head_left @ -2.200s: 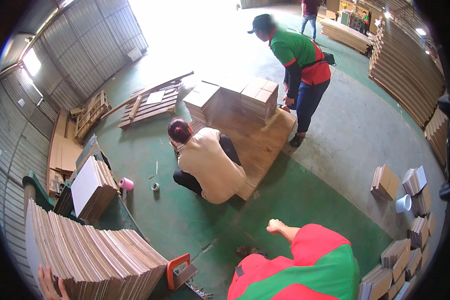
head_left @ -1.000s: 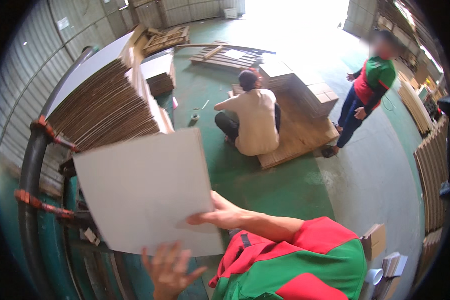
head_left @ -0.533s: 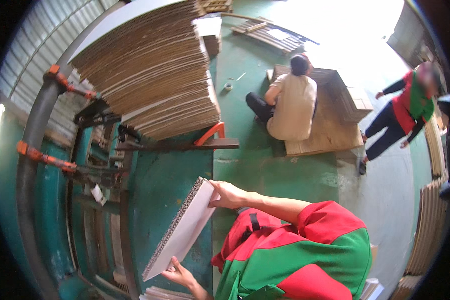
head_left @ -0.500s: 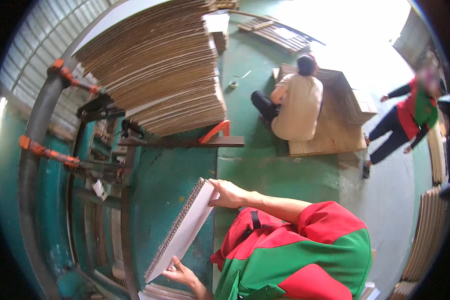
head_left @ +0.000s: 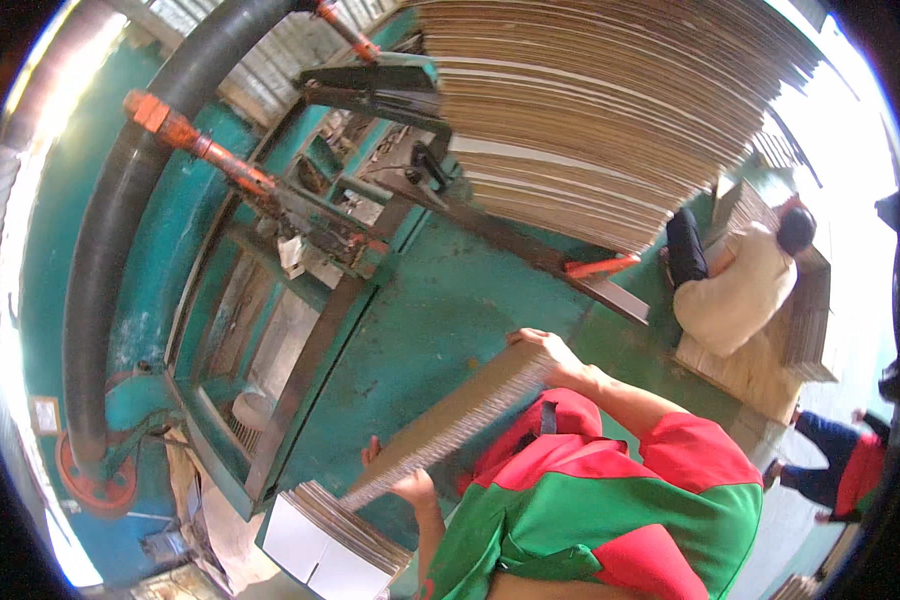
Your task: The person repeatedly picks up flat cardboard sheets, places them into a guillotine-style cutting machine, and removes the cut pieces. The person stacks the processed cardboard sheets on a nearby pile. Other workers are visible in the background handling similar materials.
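In the head view, we are clamping a cardboard bundle [head_left: 450, 425] between both hands — the left hand [head_left: 415, 486] gripping its lower end, the right hand [head_left: 558, 358] its upper — and holding it slanted over the green table [head_left: 450, 310], near a white-faced stack [head_left: 312, 552].

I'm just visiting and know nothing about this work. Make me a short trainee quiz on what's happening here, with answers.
1. What do the camera wearer's left hand and right hand hold between them?
2. True or false: the person in the beige top is standing upright.
3. Which of the wearer's hands is nearer the small white-faced stack? a) left b) right c) both equally

Key:
1. A bundle of cardboard sheets, seen edge-on.
2. False; that person is low down with bent legs.
3. a
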Demonstrator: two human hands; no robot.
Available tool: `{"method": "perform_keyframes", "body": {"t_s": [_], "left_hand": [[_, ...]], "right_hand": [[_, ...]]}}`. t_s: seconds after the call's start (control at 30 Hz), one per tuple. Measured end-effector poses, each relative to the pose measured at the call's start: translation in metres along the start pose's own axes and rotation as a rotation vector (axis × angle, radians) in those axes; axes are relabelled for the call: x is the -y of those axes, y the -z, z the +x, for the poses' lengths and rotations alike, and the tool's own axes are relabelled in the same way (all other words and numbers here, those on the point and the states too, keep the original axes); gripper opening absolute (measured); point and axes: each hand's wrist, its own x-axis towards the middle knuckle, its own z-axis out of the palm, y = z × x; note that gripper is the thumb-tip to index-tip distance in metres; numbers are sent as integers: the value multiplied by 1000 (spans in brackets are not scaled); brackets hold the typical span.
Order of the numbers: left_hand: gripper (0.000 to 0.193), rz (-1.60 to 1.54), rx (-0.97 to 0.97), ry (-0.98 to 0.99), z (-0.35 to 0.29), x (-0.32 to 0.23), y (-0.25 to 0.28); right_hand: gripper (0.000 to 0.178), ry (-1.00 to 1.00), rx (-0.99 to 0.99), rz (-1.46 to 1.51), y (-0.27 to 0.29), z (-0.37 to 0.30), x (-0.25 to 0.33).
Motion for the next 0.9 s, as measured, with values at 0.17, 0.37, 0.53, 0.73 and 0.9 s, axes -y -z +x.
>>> {"method": "perform_keyframes", "body": {"t_s": [0.17, 0.37, 0.53, 0.73, 0.9], "left_hand": [[61, -143, 27, 218, 21, 15, -43], [55, -357, -56, 548, 38, 22, -59], [70, -192, 93, 884, 81, 9, -110], [76, -134, 202, 805, 91, -2, -162], [76, -129, 395, 758, 95, 13, -152]], "right_hand": [[49, -85, -3, -260, -2, 48, -16], [50, -448, 142, 270, 16, 91, -17], [38, -1054, -281, 1053, 3, 102, -28], [53, -1043, -244, 779, 9, 98, -40], [55, -988, -210, 752, 11, 96, -42]]}}
